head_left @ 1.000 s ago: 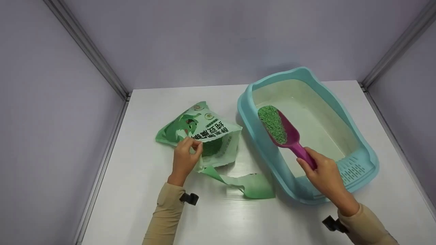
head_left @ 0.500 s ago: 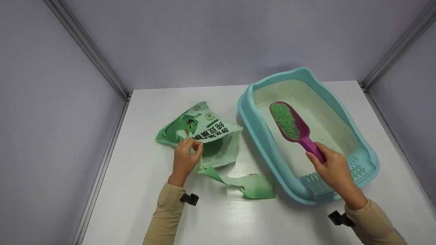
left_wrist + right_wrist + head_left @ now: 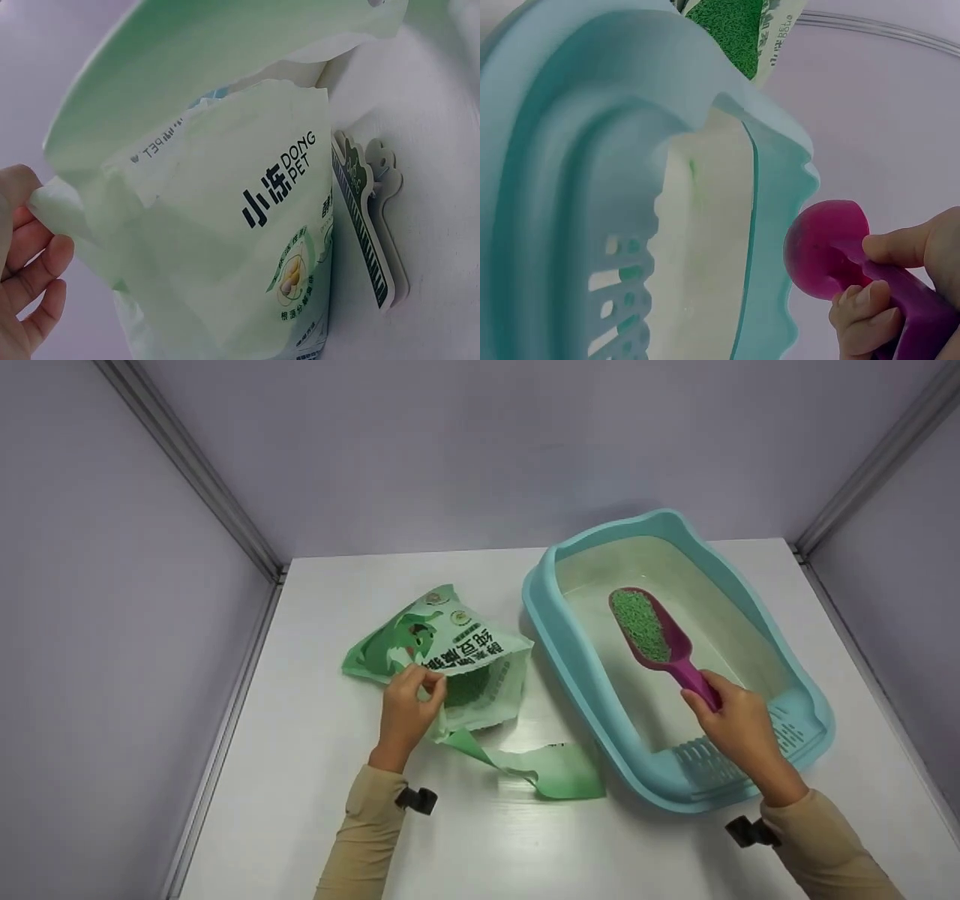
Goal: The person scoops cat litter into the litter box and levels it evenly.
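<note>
My left hand (image 3: 407,706) pinches the torn edge of a green cat litter bag (image 3: 461,631), which lies tilted with its mouth toward the right. Green pellets (image 3: 466,687) show inside the mouth. My right hand (image 3: 741,727) grips the handle of a magenta scoop (image 3: 681,646). Green pellet litter (image 3: 640,622) fills much of the scoop, which is over the inside of a light blue litter box (image 3: 581,682). In the right wrist view, the thumb and fingers wrap the scoop's handle (image 3: 919,300); its pellets are hidden there.
A torn green strip (image 3: 566,772) hangs from the bag's mouth and lies on the white table (image 3: 480,855). Slots pierce the litter box's near end (image 3: 791,727). In the left wrist view, a flat printed cutout piece (image 3: 367,210) is beside the bag. Pale walls (image 3: 480,457) enclose the table.
My right hand has carried the loaded scoop rightward, from over the litter box's left rim to over its inside. My left hand and the bag have stayed in place.
</note>
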Tool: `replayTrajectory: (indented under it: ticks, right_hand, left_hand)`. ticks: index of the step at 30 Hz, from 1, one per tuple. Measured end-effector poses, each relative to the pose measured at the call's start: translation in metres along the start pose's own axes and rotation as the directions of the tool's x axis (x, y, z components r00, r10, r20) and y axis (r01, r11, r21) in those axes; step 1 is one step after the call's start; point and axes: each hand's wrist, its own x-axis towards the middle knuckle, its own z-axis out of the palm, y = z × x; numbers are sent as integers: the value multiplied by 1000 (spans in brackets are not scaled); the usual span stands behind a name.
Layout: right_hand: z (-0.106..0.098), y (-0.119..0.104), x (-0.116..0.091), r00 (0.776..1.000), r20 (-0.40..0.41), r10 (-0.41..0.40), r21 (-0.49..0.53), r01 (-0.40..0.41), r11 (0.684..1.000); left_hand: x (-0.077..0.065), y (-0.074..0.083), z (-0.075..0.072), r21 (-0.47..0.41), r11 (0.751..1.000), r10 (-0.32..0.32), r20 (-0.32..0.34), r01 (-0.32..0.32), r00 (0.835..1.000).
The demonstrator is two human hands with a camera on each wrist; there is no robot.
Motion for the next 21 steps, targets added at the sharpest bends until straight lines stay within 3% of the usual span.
replayTrajectory:
  ticks: [11, 21]
  right_hand:
    - [2, 19, 13, 988, 142, 60, -56, -53, 997]
    - [-2, 35, 30, 967, 248, 57, -58, -44, 997]
  left_hand:
    - [1, 0, 0, -14, 1000, -8, 9, 8, 1000]
    - [0, 0, -1, -12, 1000, -22, 13, 23, 1000]
